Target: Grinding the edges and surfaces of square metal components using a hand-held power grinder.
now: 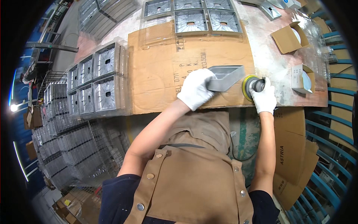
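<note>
In a white glove, my left hand (196, 89) grips a grey metal box-shaped part (226, 76) by its left side. The part is tilted, its hollow side partly showing, and it is held over a flat brown cardboard sheet (153, 78) on the table. My right hand (265, 98), gloved in white too, is wrapped round the dark body of a round sander (257, 85). The sander's yellow-edged pad (246, 88) faces left toward the metal part, with a small gap between them.
Clear plastic trays of square metal parts stand at the left (104, 91) and far side (191, 21). An open carton (291, 37) and a small white box (302, 79) holding round discs sit at the right. Stacked trays (80, 149) fill the floor at left.
</note>
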`<action>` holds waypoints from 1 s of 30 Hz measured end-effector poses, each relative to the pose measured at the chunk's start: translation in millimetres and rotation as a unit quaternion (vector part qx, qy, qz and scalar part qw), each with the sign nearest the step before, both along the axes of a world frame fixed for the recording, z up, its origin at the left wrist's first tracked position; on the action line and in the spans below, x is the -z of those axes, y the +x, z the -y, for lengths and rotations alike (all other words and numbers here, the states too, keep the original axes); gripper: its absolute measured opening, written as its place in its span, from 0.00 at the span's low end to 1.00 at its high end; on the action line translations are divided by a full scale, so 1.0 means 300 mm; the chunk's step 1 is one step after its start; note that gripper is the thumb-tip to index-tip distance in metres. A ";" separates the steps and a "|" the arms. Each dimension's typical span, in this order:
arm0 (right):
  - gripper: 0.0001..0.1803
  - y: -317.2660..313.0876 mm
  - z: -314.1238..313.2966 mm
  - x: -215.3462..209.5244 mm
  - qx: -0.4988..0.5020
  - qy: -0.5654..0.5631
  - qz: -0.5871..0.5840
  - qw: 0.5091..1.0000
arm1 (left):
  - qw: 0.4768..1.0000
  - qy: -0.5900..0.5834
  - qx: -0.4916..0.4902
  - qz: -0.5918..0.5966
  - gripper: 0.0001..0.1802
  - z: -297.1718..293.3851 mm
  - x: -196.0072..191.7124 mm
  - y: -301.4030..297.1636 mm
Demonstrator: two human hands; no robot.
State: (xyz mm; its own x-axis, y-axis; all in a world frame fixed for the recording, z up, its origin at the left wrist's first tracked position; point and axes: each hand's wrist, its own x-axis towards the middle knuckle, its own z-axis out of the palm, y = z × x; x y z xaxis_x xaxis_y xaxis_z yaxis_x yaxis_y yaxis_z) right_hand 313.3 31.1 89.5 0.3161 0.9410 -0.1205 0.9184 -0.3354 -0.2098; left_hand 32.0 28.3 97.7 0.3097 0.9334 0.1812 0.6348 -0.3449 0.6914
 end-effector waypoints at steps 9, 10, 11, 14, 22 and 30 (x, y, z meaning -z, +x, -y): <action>0.45 0.006 -0.014 0.023 -0.004 -0.001 0.010 1.000 | 0.826 -0.357 -0.023 0.435 0.17 0.070 0.357 -0.117; 0.45 0.012 -0.016 0.033 -0.004 -0.005 0.013 1.000 | 0.825 -0.357 -0.025 0.438 0.17 0.068 0.354 -0.117; 0.45 0.016 -0.016 0.040 -0.007 -0.006 0.015 1.000 | 0.674 -0.439 -0.089 0.588 0.17 0.062 0.351 -0.113; 0.46 0.019 -0.015 0.053 -0.008 0.007 0.026 1.000 | 0.474 -0.516 -0.169 0.693 0.17 0.034 0.284 -0.094; 0.45 0.024 -0.022 0.037 -0.029 0.025 0.020 0.999 | 0.485 -0.521 -0.163 0.683 0.17 0.027 0.273 -0.096; 0.41 -0.147 0.007 -0.279 -0.105 0.162 -0.110 0.975 | 0.483 -0.530 -0.127 0.685 0.17 0.028 0.354 -0.127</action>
State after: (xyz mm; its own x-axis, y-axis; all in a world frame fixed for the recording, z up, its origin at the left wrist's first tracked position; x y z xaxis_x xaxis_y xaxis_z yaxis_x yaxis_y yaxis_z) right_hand 269.3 29.1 173.1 0.1116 0.9824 0.1499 0.8807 -0.0279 -0.4728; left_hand -6.0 20.0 -8.4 0.4281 0.7027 -0.5683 -0.7405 0.6332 0.2251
